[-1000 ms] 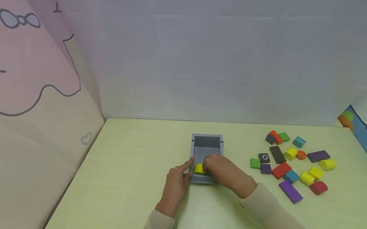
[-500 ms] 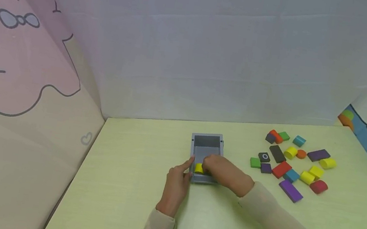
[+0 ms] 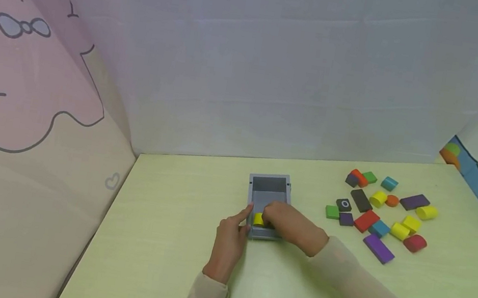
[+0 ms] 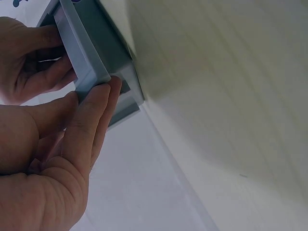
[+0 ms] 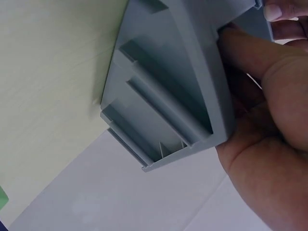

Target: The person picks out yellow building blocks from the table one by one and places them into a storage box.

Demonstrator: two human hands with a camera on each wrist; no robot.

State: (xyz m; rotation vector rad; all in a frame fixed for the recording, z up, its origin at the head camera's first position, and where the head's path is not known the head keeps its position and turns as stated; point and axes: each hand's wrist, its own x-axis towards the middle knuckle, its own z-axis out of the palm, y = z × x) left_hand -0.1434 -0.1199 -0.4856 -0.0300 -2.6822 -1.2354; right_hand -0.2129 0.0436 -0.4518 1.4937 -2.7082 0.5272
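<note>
A grey open-topped box (image 3: 263, 233) stands on the table in the head view. My left hand (image 3: 229, 237) holds its near left corner; in the left wrist view, thumb and fingers (image 4: 98, 106) pinch the grey wall (image 4: 84, 53). Over the box's right wall reaches my right hand (image 3: 294, 224), fingers bent down inside. A yellow block (image 3: 259, 219) with a rounded top lies at the near end of the box, right beside those fingers. The right fingertips are hidden, and I cannot tell what they hold. In the right wrist view the box's ribbed outer side (image 5: 163, 96) faces the camera.
To the right of the box, several coloured blocks lie scattered, among them a purple bar (image 3: 378, 248), a red block (image 3: 366, 221), a dark bar (image 3: 361, 201) and a green block (image 3: 332, 212). A pale curtain (image 3: 247, 93) hangs behind the table (image 3: 160, 240).
The right hand and forearm have shifted very slightly left, covering a bit more of the yellow block. The left hand and the box stay in place.
</note>
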